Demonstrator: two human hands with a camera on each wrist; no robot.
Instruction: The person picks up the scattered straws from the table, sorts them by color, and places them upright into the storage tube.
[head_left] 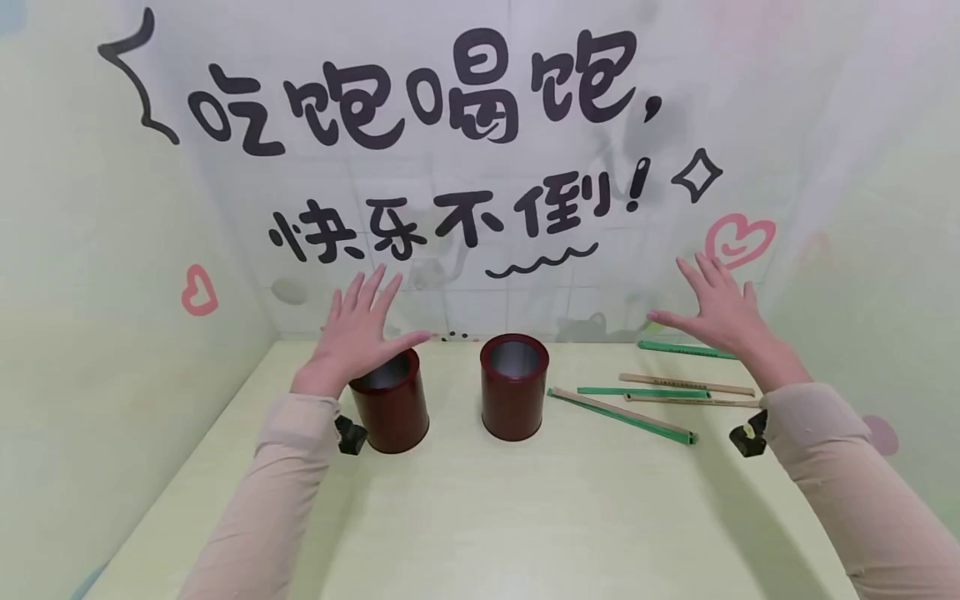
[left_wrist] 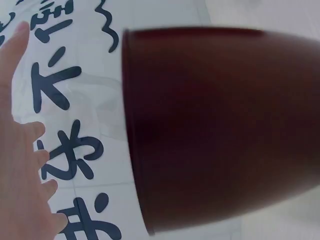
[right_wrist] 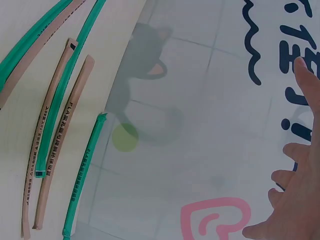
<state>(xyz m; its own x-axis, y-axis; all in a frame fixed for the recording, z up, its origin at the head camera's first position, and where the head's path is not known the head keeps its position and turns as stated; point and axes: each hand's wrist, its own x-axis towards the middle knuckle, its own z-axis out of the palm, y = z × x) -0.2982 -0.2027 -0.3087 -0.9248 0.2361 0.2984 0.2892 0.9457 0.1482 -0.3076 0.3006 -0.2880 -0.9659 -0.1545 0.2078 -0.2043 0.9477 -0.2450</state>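
My left hand [head_left: 354, 333] is raised with fingers spread, above and partly in front of a dark red cylindrical can [head_left: 393, 412]. In the left wrist view that can [left_wrist: 225, 130] looms large beside the hand [left_wrist: 22, 165], and the hand holds nothing. A second dark red can [head_left: 513, 400], open at the top, stands upright near the middle. My right hand [head_left: 716, 308] is also raised, fingers spread and holding nothing, above several paper-wrapped straws. Among these are a green straw [head_left: 678, 350] at the back and a brown straw [head_left: 686, 384] with printed text.
The pale tabletop [head_left: 510, 517] meets a back wall [head_left: 510, 308] with large black lettering and pink hearts. Side walls close in on the left and right. In the right wrist view, green and brown straws [right_wrist: 67, 115] lie partly crossed near the wall.
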